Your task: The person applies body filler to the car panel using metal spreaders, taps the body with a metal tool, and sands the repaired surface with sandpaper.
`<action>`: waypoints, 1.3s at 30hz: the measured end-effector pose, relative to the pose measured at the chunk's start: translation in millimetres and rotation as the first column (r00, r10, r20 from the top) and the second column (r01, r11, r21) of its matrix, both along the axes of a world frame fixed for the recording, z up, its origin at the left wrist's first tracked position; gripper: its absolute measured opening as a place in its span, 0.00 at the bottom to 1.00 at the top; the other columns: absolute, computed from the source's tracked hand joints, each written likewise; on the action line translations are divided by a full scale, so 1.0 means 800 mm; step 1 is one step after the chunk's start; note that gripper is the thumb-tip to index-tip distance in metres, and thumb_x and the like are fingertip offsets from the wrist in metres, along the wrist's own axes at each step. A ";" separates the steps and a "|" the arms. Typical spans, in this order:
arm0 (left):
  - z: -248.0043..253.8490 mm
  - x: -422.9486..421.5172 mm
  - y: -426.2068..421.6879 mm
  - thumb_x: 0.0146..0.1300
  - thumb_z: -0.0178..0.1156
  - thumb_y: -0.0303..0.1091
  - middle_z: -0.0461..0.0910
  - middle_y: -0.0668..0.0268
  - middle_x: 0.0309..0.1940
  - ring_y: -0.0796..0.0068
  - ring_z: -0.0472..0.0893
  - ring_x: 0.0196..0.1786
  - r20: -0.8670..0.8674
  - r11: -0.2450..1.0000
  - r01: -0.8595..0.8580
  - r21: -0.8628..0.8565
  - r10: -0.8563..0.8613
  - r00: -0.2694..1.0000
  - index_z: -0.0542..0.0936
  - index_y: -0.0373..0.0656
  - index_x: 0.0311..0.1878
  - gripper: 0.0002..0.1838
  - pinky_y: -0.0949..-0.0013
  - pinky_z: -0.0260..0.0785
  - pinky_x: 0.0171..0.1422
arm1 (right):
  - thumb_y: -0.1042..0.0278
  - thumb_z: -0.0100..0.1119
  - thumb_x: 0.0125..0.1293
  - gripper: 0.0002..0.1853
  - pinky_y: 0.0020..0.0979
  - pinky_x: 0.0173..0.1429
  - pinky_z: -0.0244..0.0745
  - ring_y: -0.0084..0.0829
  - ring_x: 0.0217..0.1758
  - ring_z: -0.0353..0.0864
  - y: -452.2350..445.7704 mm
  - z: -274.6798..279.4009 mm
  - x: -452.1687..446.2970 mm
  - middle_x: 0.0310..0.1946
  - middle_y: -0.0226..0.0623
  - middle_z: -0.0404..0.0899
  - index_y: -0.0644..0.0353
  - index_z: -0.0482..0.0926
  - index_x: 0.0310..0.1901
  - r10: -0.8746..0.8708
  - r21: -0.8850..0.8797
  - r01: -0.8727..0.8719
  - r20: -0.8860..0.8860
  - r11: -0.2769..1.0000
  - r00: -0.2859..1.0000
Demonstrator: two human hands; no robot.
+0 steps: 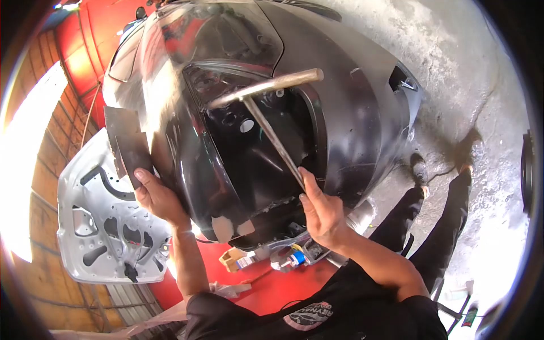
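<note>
My right hand (323, 212) is closed around the lower handle of a body hammer (272, 133). Its long, worn metal head lies crosswise above an opening in the dark car body (351, 113). My left hand (156, 195) grips the lower end of a dark, flat metal plate (129, 139), thumb on its near face. The plate stands close beside the glossy curved edge of the car body. Inside the opening, a black recessed panel (260, 164) with a bright oval hole shows below the hammer head. Whether the hammer touches the car is unclear.
A silver inner car panel (113, 226) with cut-outs leans on the left. Below the car, a small cardboard box (232, 259) and a blue-banded item (296, 258) lie by a red surface (266, 294). My legs (442, 226) stand on the grey concrete floor (453, 68).
</note>
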State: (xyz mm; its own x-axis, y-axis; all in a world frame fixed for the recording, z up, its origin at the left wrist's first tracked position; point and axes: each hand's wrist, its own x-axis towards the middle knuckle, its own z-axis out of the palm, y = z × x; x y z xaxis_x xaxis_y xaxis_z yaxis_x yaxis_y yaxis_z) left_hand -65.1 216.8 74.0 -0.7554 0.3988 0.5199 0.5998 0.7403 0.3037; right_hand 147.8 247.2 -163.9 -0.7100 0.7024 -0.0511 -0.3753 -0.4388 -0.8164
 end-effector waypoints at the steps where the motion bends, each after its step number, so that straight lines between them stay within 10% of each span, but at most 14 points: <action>1: 0.004 -0.002 -0.003 0.79 0.57 0.48 0.83 0.64 0.36 0.80 0.79 0.38 -0.001 1.000 -0.015 -0.017 0.015 1.000 0.82 0.33 0.45 0.22 0.73 0.72 0.43 | 0.79 0.55 0.74 0.29 0.41 0.41 0.81 0.55 0.37 0.86 0.001 -0.001 0.004 0.41 0.57 0.84 0.59 0.66 0.75 0.094 -0.026 -0.094 0.007 0.995 0.996; 9: -0.010 0.004 0.012 0.78 0.58 0.50 0.76 0.72 0.25 0.84 0.72 0.27 -0.064 0.998 0.028 0.048 -0.025 0.998 0.79 0.40 0.34 0.22 0.76 0.63 0.31 | 0.82 0.56 0.72 0.28 0.36 0.49 0.85 0.52 0.47 0.89 0.005 -0.005 0.014 0.61 0.59 0.79 0.71 0.65 0.72 -0.100 0.043 0.095 0.110 0.995 0.989; 18: -0.022 0.013 0.027 0.79 0.56 0.50 0.64 0.79 0.19 0.87 0.60 0.25 -0.143 0.997 -0.012 0.074 0.022 0.989 0.67 0.47 0.21 0.28 0.75 0.51 0.29 | 0.83 0.57 0.70 0.34 0.40 0.43 0.82 0.53 0.39 0.86 -0.008 -0.010 -0.007 0.45 0.59 0.83 0.63 0.61 0.77 -0.042 0.073 0.045 -0.045 0.996 0.998; 24: -0.013 0.003 0.017 0.78 0.57 0.52 0.63 0.74 0.18 0.82 0.63 0.22 -0.201 0.999 0.037 -0.021 -0.041 0.979 0.73 0.41 0.31 0.24 0.72 0.57 0.27 | 0.74 0.55 0.75 0.27 0.39 0.48 0.83 0.48 0.47 0.90 0.003 -0.026 0.027 0.60 0.62 0.79 0.71 0.66 0.73 -0.075 -0.030 0.078 0.093 0.997 0.993; 29: -0.028 0.012 0.029 0.78 0.56 0.55 0.80 0.66 0.29 0.78 0.71 0.30 -0.313 0.978 0.195 0.080 -0.161 0.936 0.79 0.34 0.36 0.28 0.70 0.65 0.36 | 0.64 0.47 0.82 0.28 0.20 0.18 0.47 0.11 0.16 0.54 -0.016 -0.094 0.066 0.19 0.17 0.60 0.63 0.59 0.78 -0.493 -0.283 0.557 0.269 0.781 0.827; 39: -0.016 -0.009 0.018 0.77 0.57 0.53 0.84 0.54 0.42 0.67 0.83 0.42 -0.354 0.982 0.165 0.093 -0.123 0.927 0.78 0.29 0.45 0.28 0.65 0.78 0.48 | 0.65 0.47 0.80 0.23 0.19 0.18 0.47 0.11 0.17 0.52 -0.095 -0.329 0.306 0.22 0.16 0.58 0.60 0.71 0.72 -0.325 -0.107 0.590 0.749 0.801 0.578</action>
